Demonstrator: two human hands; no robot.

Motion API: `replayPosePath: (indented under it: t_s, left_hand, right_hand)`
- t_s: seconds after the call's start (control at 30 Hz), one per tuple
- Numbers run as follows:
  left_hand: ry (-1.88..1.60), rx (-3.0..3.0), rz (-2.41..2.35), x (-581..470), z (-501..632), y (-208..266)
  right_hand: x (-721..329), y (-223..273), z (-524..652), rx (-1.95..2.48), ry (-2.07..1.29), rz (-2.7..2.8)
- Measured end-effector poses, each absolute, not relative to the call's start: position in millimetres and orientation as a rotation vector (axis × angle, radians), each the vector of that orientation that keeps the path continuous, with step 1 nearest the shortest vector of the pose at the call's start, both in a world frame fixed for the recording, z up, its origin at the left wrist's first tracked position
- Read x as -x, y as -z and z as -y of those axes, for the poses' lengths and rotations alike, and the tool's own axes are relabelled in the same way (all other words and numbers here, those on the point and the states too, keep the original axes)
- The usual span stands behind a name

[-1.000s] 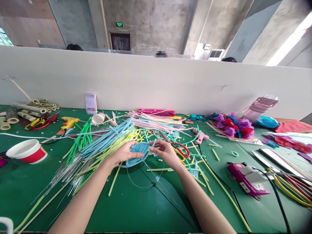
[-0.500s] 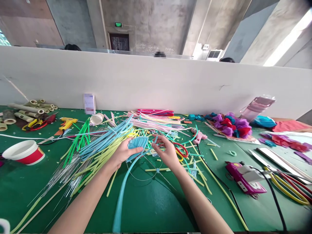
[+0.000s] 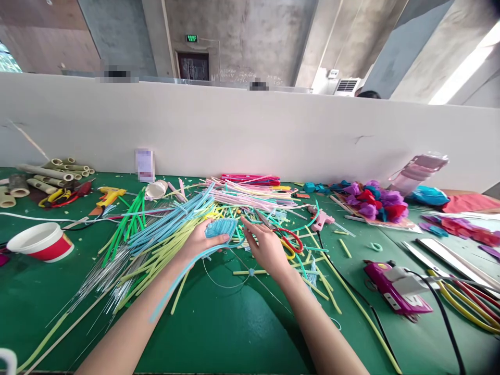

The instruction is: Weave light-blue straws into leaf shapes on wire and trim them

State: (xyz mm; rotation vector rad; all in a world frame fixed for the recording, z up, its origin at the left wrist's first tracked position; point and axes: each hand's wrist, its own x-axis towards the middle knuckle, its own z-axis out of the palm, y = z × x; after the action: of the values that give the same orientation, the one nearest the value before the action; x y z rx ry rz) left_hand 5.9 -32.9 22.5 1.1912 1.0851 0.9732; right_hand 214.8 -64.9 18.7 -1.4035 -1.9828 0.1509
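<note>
My left hand (image 3: 197, 242) is closed round a light-blue piece of ribbed, woven-looking strips (image 3: 221, 229), its thumb lying across the front. From this piece a long blue strip (image 3: 172, 292) trails down to the left, over my left forearm. Just to the right of the blue piece is my right hand (image 3: 267, 249), its fingers stretched out and apart with nothing visible in them. Scissors (image 3: 292, 240) with red and yellow handles lie right behind that hand. Under the hands, a thin wire loop (image 3: 219, 285) and a blue-wrapped joint of sticks (image 3: 251, 272) rest on the green table.
Bundles of blue strips (image 3: 172, 224), yellow-green strips (image 3: 164, 260) and pink strips (image 3: 250, 195) spread ahead. A pink glue gun (image 3: 321, 219), a purple power strip (image 3: 394, 291) and cables lie right. A paper cup (image 3: 41, 242) and yellow glue gun (image 3: 111, 196) stand left. A white partition (image 3: 250, 135) closes the back.
The trailing blue strip has swung left onto my left forearm. My right hand's fingers have straightened and moved off the blue piece, while my left hand keeps its hold.
</note>
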Motion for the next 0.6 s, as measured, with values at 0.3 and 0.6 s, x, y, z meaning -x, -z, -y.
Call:
replayPosePath:
  t_s: [0.3,0.6]
  left_hand:
    - [-0.950,-1.155,-1.119,-6,35,-28]
    - [-1.148,-1.121,-1.041,-4,29,-20]
  right_hand:
    - [-216,-22,63,1.426,-0.650,1.670]
    - [-220,-30,60,1.251,-0.729,1.308]
